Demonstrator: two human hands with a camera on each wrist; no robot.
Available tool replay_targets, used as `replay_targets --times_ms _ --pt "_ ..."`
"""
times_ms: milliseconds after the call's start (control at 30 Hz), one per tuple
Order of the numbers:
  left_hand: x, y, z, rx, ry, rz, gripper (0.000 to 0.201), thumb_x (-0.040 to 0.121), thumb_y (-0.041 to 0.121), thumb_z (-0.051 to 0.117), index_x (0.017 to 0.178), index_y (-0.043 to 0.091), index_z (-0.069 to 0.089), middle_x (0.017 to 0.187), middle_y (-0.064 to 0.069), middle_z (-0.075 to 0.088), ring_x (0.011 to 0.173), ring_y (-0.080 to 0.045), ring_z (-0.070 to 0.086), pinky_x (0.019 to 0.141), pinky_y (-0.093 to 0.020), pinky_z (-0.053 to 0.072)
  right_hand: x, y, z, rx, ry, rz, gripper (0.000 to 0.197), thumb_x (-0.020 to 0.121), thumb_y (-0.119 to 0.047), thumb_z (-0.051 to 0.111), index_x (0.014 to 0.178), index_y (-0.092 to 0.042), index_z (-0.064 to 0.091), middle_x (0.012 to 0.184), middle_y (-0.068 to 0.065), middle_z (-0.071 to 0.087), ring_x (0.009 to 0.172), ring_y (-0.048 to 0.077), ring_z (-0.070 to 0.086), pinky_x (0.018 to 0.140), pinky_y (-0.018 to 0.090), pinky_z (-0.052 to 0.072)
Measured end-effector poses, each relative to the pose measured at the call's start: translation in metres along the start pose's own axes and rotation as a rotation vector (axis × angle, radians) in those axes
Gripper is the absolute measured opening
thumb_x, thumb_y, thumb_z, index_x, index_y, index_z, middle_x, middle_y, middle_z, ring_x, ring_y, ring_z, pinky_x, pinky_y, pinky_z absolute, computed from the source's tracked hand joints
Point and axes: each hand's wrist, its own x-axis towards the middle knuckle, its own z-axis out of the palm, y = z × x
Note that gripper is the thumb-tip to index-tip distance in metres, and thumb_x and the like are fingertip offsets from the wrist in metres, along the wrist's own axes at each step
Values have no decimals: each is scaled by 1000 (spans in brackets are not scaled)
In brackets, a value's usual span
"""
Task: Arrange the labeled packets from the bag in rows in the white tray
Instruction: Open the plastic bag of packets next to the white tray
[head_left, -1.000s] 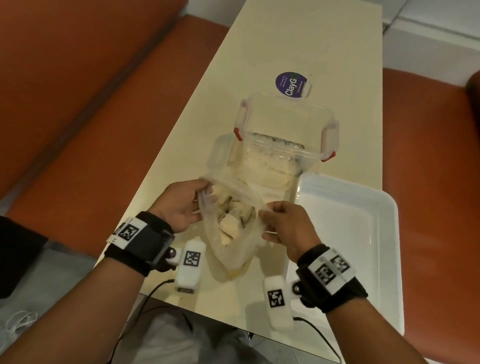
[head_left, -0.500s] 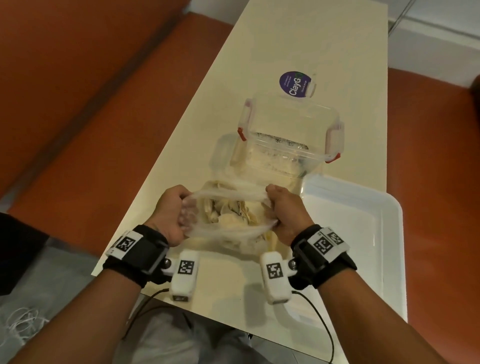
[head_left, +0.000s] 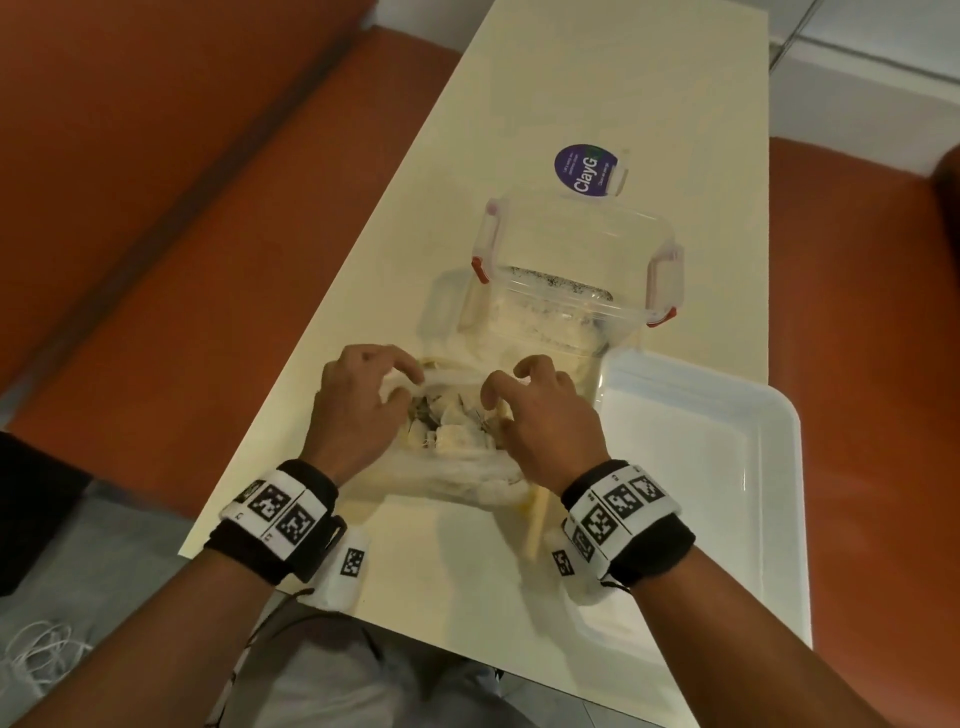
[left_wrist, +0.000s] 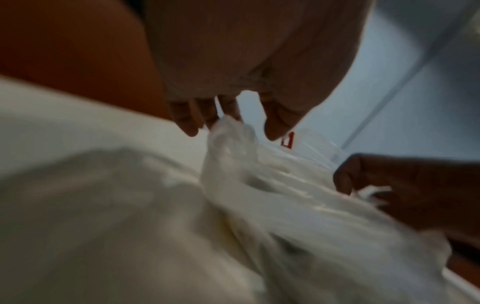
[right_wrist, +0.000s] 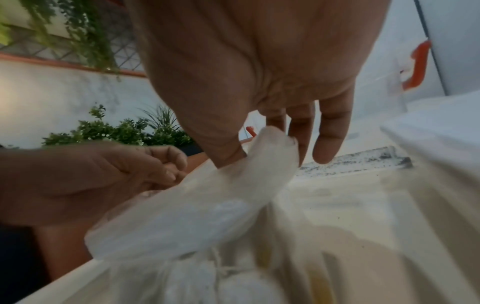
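Observation:
A clear plastic bag (head_left: 467, 473) lies on the cream table between my hands, its mouth facing up. Several small pale labeled packets (head_left: 451, 439) show inside it. My left hand (head_left: 405, 382) pinches the bag's far rim on the left; in the left wrist view the thumb and fingers of the left hand (left_wrist: 233, 131) close on a fold of bag (left_wrist: 228, 148). My right hand (head_left: 498, 387) pinches the rim on the right; in the right wrist view the right hand (right_wrist: 267, 148) has thumb and forefinger nipping the bag (right_wrist: 207, 205). The white tray (head_left: 753, 415) sits just right of the bag, nothing visible in it.
A clear box with red latches (head_left: 576, 280) stands just beyond the bag, holding pale contents. Its lid with a purple round label (head_left: 586, 169) lies farther back. Orange benches (head_left: 156, 182) run along both long sides of the narrow table. The near table edge is close to my wrists.
The bag has gone from held upright to lying lower on the table. Both hands turned palms down and shifted from the bag's sides to its far rim, closer together.

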Motion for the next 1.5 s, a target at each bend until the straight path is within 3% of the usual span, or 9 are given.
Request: replay_targets --times_ms 100,200,333,500,667,767,1000,1367,1500 --pt "-3 5 -1 434 -66 212 24 85 32 68 107 42 69 128 5 54 119 -23 43 92 -44 39 3 3 -1 -53 -66 -26 41 93 -10 54 126 -34 54 127 3 46 100 24 54 67 32 43" --pt "4 6 0 621 -163 208 54 84 38 66 136 39 51 140 2 47 125 -28 41 95 -44 38 7 7 -2 -32 -122 -2 60 92 -7 55 147 -26 38 129 7 46 93 26 57 66 34 46" --pt "16 10 2 663 -333 114 75 81 37 67 147 33 31 150 -3 34 131 -30 36 101 -44 35 13 9 -1 -9 -197 56 73 92 -11 56 155 -18 20 136 11 44 79 25 52 65 34 45" --pt "8 16 -4 665 -415 114 91 79 39 72 153 34 18 162 -9 10 143 -33 22 112 -48 27 0 14 -12 40 -144 56 63 94 -29 59 151 -29 34 144 5 41 112 27 58 79 38 53" --pt "-35 28 -6 643 -122 472 58 75 48 71 130 35 58 144 -6 47 125 -32 45 94 -49 43 -51 37 -26 235 191 334 42 92 -49 59 129 -32 49 131 -4 52 97 20 66 78 40 54" --pt "-62 28 18 669 -245 563 63 73 61 63 130 34 58 124 3 62 117 -29 53 88 -46 44 -76 50 -14 248 33 495 61 93 -52 57 144 -27 36 132 -4 58 106 22 66 87 41 50" --pt "-83 17 37 587 -128 663 25 74 18 74 91 36 71 97 9 65 104 -26 57 85 -43 40 -80 44 12 341 -73 406 63 95 -38 60 150 -26 31 121 -7 67 101 19 68 86 35 49" --pt "-93 18 34 566 -225 722 27 85 33 50 105 36 67 86 10 65 82 -20 59 72 -41 45 -61 31 10 468 38 351 58 94 -39 59 144 -29 32 113 -9 66 87 16 69 87 36 51" --pt "-89 22 26 408 -210 635 28 81 34 54 101 34 73 88 12 68 77 -13 62 70 -34 46 -64 28 -2 366 74 306 53 95 -38 57 143 -37 35 119 -11 59 84 13 66 76 34 50"
